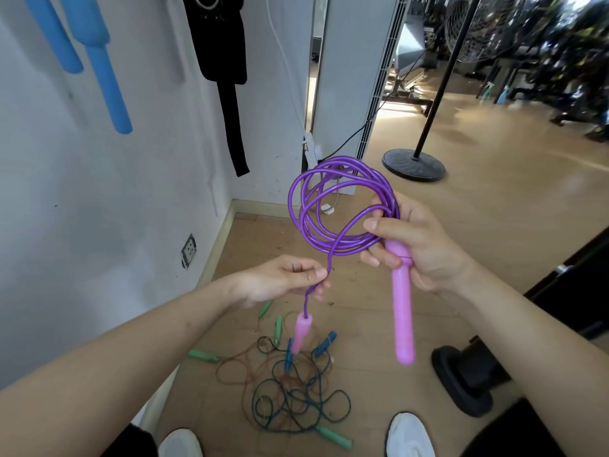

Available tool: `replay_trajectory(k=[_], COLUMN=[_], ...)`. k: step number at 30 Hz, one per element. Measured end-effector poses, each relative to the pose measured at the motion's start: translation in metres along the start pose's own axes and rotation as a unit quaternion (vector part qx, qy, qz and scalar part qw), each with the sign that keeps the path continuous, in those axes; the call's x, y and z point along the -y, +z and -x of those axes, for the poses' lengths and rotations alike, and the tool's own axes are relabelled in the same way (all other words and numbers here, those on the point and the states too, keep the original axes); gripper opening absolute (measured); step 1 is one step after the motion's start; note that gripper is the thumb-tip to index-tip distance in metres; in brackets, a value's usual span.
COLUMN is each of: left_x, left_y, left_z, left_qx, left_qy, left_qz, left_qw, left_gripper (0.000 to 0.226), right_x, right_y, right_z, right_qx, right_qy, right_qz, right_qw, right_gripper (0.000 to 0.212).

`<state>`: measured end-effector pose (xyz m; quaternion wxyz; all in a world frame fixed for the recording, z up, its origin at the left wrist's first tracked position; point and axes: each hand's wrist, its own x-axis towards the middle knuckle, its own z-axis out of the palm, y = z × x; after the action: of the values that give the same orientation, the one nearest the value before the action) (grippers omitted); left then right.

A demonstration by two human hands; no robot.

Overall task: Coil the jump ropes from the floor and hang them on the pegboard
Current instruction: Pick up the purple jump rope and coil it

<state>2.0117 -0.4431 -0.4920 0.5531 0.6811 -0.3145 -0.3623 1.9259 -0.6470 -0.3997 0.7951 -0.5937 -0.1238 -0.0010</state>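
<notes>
Your right hand point(418, 249) is clamping the coiled purple jump rope point(324, 209) and one pink handle point(402, 311) above the floor point(494, 225). Your left hand point(280, 280) is pinching its tail. It's probably light, springy and slippery, so be gripping where the loops bunch.

Both forearms point(131, 341) were bare down to the left hand point(283, 278) and right hand point(418, 245). White round-toed shoes point(410, 437) covered the feet, with dark clothing point(131, 445) beside each.

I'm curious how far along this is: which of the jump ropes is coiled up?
The purple rope with pink handles, looped in the right hand. The other ropes, green and blue handled, lie tangled on the floor.
</notes>
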Motion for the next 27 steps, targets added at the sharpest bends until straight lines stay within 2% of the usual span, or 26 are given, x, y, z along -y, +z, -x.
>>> replay_trajectory(k=[3,6,9,11,13,14,17,20,22,24,27], left_x=[-0.003,-0.009,-0.015,-0.018,-0.02,-0.021,-0.012,-0.006,-0.013,-0.023,-0.034], left_y=[-0.003,-0.012,-0.025,-0.032,-0.04,-0.043,-0.061,-0.08,-0.085,-0.082,-0.065], left_z=[0.0,0.0,0.002,0.003,0.004,0.006,0.008,0.009,0.012,0.017,0.023], left_qx=[0.004,0.025,0.067,0.072,0.05,0.051,0.039,-0.064,-0.138,-0.19,-0.176], left_qy=[0.005,-0.005,0.008,-0.009,-0.024,-0.017,-0.028,0.002,0.028,0.037,0.031], left_qz=[-0.049,-0.111,-0.209,-0.225,-0.26,-0.285,-0.336,-0.39,-0.421,-0.433,-0.445], left_qw=[0.999,0.994,0.976,0.972,0.964,0.957,0.941,0.919,0.896,0.88,0.878], left_gripper=[0.021,0.01,0.04,0.034,0.018,0.008,0.009,0.035,0.031,0.02,0.018], right_x=[0.003,0.002,-0.004,-0.01,-0.018,-0.022,-0.034,-0.044,-0.051,-0.057,-0.065], right_y=[-0.002,-0.008,-0.012,-0.015,-0.016,-0.017,-0.019,-0.021,-0.02,-0.019,-0.013], right_z=[0.002,0.004,0.006,0.008,0.009,0.01,0.012,0.013,0.014,0.014,0.014], right_qx=[0.071,0.175,0.245,0.264,0.279,0.283,0.279,0.244,0.206,0.176,0.171], right_qy=[0.031,0.099,0.183,0.239,0.295,0.323,0.396,0.443,0.462,0.478,0.495], right_qz=[-0.047,-0.09,-0.102,-0.084,-0.067,-0.059,-0.023,0.016,0.058,0.095,0.14], right_qw=[0.996,0.975,0.947,0.931,0.912,0.901,0.875,0.863,0.861,0.855,0.84], right_gripper=[0.017,0.02,0.027,0.023,0.021,0.021,0.027,0.022,0.015,0.023,0.026])
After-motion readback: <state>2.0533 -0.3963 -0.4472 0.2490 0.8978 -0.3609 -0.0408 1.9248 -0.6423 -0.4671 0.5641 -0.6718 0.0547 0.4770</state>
